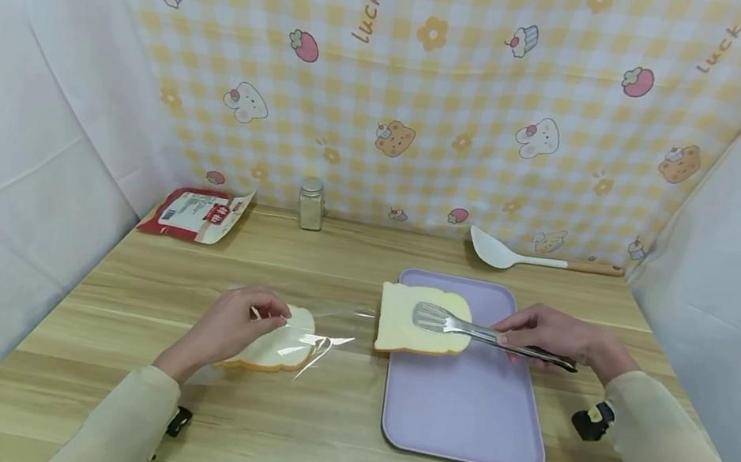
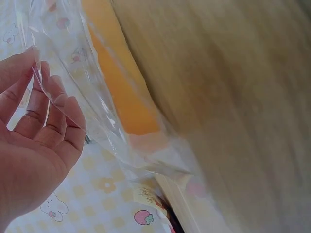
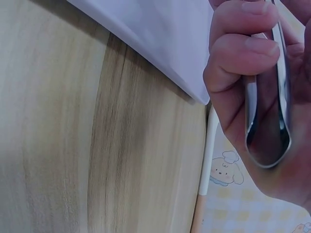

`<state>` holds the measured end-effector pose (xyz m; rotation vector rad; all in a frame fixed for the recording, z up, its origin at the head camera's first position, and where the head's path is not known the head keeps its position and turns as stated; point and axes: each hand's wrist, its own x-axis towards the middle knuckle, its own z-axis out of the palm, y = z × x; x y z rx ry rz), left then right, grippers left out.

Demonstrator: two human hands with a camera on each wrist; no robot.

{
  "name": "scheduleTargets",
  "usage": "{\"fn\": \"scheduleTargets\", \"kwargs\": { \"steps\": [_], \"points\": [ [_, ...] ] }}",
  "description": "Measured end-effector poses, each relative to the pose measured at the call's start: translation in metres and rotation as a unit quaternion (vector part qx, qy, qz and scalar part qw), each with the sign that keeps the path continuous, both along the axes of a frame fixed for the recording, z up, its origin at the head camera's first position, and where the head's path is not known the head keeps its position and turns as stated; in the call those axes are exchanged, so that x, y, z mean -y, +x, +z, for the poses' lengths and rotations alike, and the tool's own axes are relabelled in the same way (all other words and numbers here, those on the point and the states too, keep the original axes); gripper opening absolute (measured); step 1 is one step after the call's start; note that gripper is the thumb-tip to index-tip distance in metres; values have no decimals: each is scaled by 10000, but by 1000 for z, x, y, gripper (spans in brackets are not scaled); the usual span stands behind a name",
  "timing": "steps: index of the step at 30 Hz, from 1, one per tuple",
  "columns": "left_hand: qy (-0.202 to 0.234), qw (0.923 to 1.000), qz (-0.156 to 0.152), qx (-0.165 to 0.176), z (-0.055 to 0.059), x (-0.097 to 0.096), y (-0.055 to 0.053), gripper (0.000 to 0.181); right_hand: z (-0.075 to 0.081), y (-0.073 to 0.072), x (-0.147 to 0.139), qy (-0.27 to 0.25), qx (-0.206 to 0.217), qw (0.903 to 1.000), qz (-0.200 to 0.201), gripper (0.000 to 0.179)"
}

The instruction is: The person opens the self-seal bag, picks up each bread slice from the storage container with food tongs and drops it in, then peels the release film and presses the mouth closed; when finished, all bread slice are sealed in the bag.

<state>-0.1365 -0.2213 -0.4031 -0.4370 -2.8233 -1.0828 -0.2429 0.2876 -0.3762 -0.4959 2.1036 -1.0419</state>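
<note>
Right hand (image 1: 552,336) wrapped round the metal tongs (image 1: 436,318), their head across a bread slice (image 1: 397,316) that juts past the left edge of the lilac tray (image 1: 458,416)! Over here, the left hand (image 1: 234,326) pinches clear plastic (image 1: 340,338) covering a second slice (image 1: 288,346). Behind: red packet (image 1: 196,215), glass shaker (image 1: 311,206), white spoon (image 1: 495,250).

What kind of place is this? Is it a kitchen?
Maybe a kitchen-style food table, though I can't be sure: there's a bread slice in metal tongs, a purple tray and a big white spoon.
</note>
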Motion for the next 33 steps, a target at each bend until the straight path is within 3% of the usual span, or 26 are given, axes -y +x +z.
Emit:
{"fn": "scheduleTargets", "kwargs": {
  "steps": [12, 21, 33],
  "points": [
    [-29, 10000, 83, 10, 0, -3, 0, 6, -3, 21, 6, 65, -459, 9988, 139, 32],
    [13, 9999, 118, -114, -1, -5, 1, 5, -3, 24, 13, 344, -733, 9958, 436, 27],
    [64, 9998, 163, 89, 1, -7, 3, 6, -2, 20, 34, 309, -455, 9965, 628, 26]
  ]
}}
